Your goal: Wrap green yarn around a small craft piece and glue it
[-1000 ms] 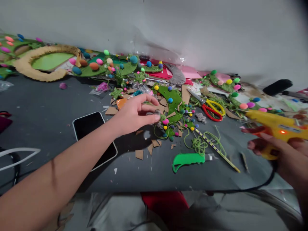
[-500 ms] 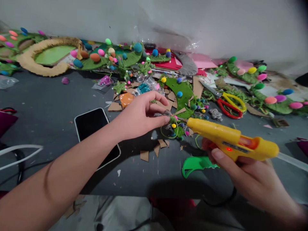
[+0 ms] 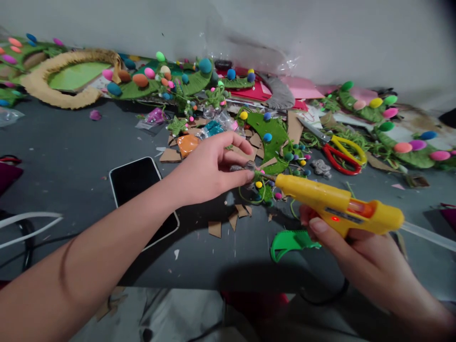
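My right hand (image 3: 352,247) is wrapped round a yellow hot glue gun (image 3: 317,192), its red light lit and a clear glue stick (image 3: 427,235) poking out of the back. The metal nozzle points left, close to the fingertips of my left hand (image 3: 217,168). Between that thumb and fingers I pinch a small grey craft piece (image 3: 250,166), partly hidden by the hand; a green bit shows by the thumb tip. Whether the nozzle touches it I cannot tell. Small coloured pompoms and a green crescent (image 3: 265,133) lie just beyond.
A phone (image 3: 133,183) lies under my left forearm. Below the glue gun is a green cutter-like tool (image 3: 290,242). Scissors (image 3: 344,152) with red and yellow handles rest at right. Cardboard scraps (image 3: 214,229) are scattered about; a tan ring (image 3: 60,99) and pompom-trimmed green crescents line the wall.
The glue gun has shifted slightly left in my right hand. My left hand keeps its pinch almost in place, and the view has tilted a little.
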